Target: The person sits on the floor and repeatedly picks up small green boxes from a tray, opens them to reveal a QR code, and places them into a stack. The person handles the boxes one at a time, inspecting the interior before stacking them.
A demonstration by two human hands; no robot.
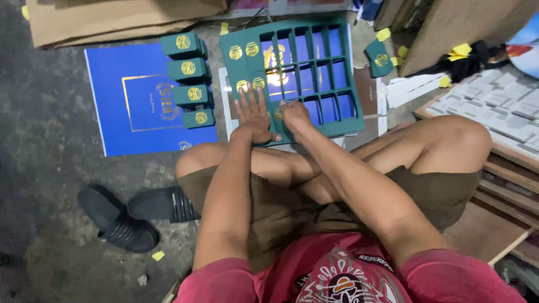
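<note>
Right now both hands are working the green die-cut sheet (292, 73)'s near edge, left hand (254, 115) spread flat, right hand (293, 115) pinching a cut-out label.

Green die-cut sheet (292, 73) with gold emblems, lying flat.
Mostly punched out into empty windows; uncut pieces left under and just beyond both pressing palms.
</note>
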